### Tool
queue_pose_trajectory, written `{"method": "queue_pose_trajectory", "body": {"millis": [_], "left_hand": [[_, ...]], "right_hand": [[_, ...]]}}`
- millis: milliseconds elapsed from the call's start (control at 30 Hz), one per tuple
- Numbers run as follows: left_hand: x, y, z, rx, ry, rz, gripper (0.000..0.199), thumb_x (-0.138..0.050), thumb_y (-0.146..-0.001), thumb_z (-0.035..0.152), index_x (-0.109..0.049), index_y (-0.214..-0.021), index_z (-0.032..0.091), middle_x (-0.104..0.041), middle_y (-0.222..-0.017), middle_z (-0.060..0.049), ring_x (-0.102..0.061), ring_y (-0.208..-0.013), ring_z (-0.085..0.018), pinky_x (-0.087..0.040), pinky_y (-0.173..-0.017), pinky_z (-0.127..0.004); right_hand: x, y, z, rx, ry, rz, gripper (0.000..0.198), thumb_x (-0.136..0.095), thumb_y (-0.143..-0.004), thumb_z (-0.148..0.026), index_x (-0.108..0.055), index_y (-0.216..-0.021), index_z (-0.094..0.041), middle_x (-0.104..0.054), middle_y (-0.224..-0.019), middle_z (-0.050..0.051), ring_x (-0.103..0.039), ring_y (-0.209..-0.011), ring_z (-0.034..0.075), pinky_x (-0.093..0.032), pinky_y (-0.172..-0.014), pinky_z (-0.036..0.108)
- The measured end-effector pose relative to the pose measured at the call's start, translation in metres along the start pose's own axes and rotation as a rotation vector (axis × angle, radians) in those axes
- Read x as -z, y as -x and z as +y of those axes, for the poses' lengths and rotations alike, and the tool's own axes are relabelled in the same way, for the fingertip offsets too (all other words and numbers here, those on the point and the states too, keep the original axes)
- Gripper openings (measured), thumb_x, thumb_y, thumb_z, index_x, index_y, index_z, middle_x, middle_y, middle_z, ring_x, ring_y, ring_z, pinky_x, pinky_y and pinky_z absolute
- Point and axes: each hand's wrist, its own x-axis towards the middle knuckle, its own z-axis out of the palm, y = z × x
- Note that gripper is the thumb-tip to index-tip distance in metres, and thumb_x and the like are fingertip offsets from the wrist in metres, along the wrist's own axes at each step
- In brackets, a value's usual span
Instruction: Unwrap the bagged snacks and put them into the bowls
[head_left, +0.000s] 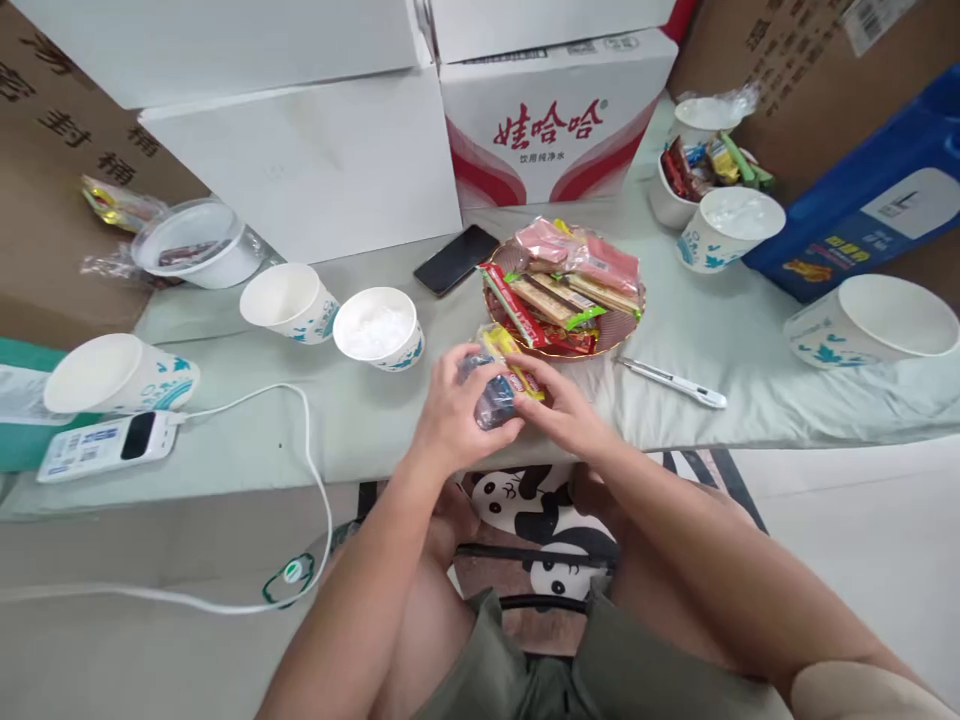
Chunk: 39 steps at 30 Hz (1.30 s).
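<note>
Close to the table's front edge, my left hand (448, 410) curls round a clear-wrapped packet with dark blue contents (495, 402). A yellow snack packet (501, 345) with red print lies against it, partly covered by my fingers. My right hand (559, 405) closes on the right side of the yellow packet, its fingertips near those of the left. Just behind both hands stands a gold-rimmed basket (639, 318) heaped with wrapped snacks, among them a red-wrapped bar (514, 305) and pink packets (607, 262). How far the two held packets overlap is hidden by my fingers.
Left of my hands stand paper cups (379, 328), a plastic tub (196, 245) and a white power bank (112, 448) with a cable. A phone (457, 260) lies behind. To the right are a white utility knife (675, 382), several cups and a blue jug (862, 200). Boxes (555, 130) line the back.
</note>
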Motion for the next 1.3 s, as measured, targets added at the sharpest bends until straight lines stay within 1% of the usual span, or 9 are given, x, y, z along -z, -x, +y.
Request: {"method": "queue_pose_trajectory", "body": {"millis": [133, 233, 533, 667, 800, 900, 1000, 1167, 1300], "left_hand": [[-0.01, 0.001, -0.01, -0.004, -0.004, 0.018, 0.064, -0.079, -0.072, 0.029, -0.053, -0.132, 0.027, -0.037, -0.145, -0.014, -0.045, -0.138, -0.035, -0.044, -0.113, -0.053], [-0.02, 0.001, -0.016, -0.053, -0.011, 0.07, 0.066, -0.08, -0.075, 0.029, -0.05, -0.135, 0.028, -0.035, -0.147, -0.014, -0.046, -0.139, -0.035, -0.045, -0.113, -0.053], [-0.039, -0.029, -0.027, -0.051, 0.002, 0.147, 0.071, -0.081, -0.072, 0.02, -0.049, -0.134, 0.027, -0.046, -0.137, -0.013, -0.056, -0.127, -0.03, -0.052, -0.106, -0.048], [-0.037, -0.036, -0.035, -0.04, -0.015, 0.217, 0.063, -0.074, -0.072, 0.011, -0.053, -0.13, 0.026, -0.053, -0.131, -0.01, -0.06, -0.121, -0.027, -0.053, -0.104, -0.045], [-0.032, -0.035, -0.044, 0.008, -0.096, 0.33, 0.047, -0.069, -0.074, 0.009, -0.063, -0.118, 0.024, -0.054, -0.128, -0.01, -0.06, -0.12, -0.026, -0.052, -0.105, -0.044], [-0.031, -0.032, -0.048, 0.095, -0.151, 0.301, 0.048, -0.068, -0.075, 0.009, -0.066, -0.12, 0.024, -0.052, -0.134, -0.012, -0.058, -0.125, -0.029, -0.05, -0.107, -0.046], [-0.03, -0.029, -0.046, 0.082, -0.179, 0.242, 0.055, -0.071, -0.074, 0.018, -0.064, -0.128, 0.023, -0.048, -0.143, -0.015, -0.052, -0.133, -0.035, -0.046, -0.11, -0.054], [-0.03, -0.023, -0.028, -0.1, 0.042, 0.394, 0.057, -0.063, -0.085, 0.047, -0.056, -0.135, 0.022, -0.055, -0.138, -0.016, -0.052, -0.134, -0.036, -0.041, -0.114, -0.058], [-0.038, -0.022, -0.006, -0.021, 0.466, 0.269, 0.077, -0.053, -0.086, 0.074, -0.043, -0.145, 0.025, -0.059, -0.138, -0.015, -0.058, -0.13, -0.033, -0.049, -0.108, -0.049]], "right_hand": [[0.011, -0.001, 0.007, -0.016, -0.117, -0.048, 0.058, -0.076, -0.08, -0.046, -0.06, -0.131, -0.024, -0.064, -0.137, 0.011, -0.063, -0.124, 0.028, -0.052, -0.106, 0.043], [0.018, -0.003, 0.006, -0.034, -0.097, -0.038, 0.047, -0.072, -0.082, -0.038, -0.061, -0.125, -0.024, -0.068, -0.128, 0.009, -0.068, -0.115, 0.025, -0.055, -0.099, 0.04], [0.041, -0.031, 0.014, -0.091, 0.12, 0.172, 0.042, -0.061, -0.08, -0.03, -0.063, -0.121, -0.021, -0.072, -0.119, 0.008, -0.069, -0.101, 0.025, -0.056, -0.084, 0.038], [0.049, -0.044, 0.016, -0.081, 0.155, 0.308, 0.039, -0.059, -0.079, -0.029, -0.065, -0.116, -0.022, -0.073, -0.117, 0.007, -0.068, -0.101, 0.024, -0.054, -0.083, 0.037], [0.051, -0.045, 0.012, -0.139, 0.187, 0.4, 0.034, -0.058, -0.077, -0.029, -0.067, -0.108, -0.022, -0.074, -0.107, 0.005, -0.064, -0.078, 0.019, -0.052, -0.071, 0.034], [0.051, -0.035, 0.007, -0.17, 0.147, 0.449, 0.03, -0.058, -0.077, -0.03, -0.068, -0.105, -0.022, -0.073, -0.102, 0.005, -0.062, -0.076, 0.019, -0.05, -0.067, 0.033], [0.051, -0.021, 0.002, -0.173, 0.049, 0.518, 0.026, -0.058, -0.079, -0.03, -0.066, -0.103, -0.024, -0.071, -0.103, 0.005, -0.063, -0.083, 0.02, -0.051, -0.07, 0.033], [0.051, -0.007, 0.0, -0.181, -0.316, 0.658, 0.02, -0.055, -0.08, -0.029, -0.061, -0.099, -0.027, -0.063, -0.093, 0.001, -0.057, -0.074, 0.016, -0.049, -0.064, 0.029], [0.036, -0.001, -0.004, -0.2, -0.529, 0.491, 0.02, -0.061, -0.08, -0.034, -0.056, -0.099, -0.028, -0.059, -0.096, -0.001, -0.055, -0.075, 0.014, -0.049, -0.064, 0.026]]}}
